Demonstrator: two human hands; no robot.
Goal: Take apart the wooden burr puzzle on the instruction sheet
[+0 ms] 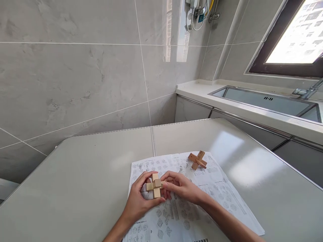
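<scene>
A small wooden cross-shaped puzzle (154,189) made of interlocked blocks is held between both my hands, just above a printed instruction sheet (214,195). My left hand (137,201) grips it from the left and below with fingers curled round it. From the right, my right hand (181,186) pinches one of its blocks with the fingertips. A second, darker wooden cross puzzle (197,160) lies on the far part of the sheet, apart from both hands.
The sheet lies on a pale grey table (75,181) against a tiled wall. To the right stands a white counter (196,89) with a steel sink (267,101) and a tap (308,91), under a window. Pipes hang on the wall above.
</scene>
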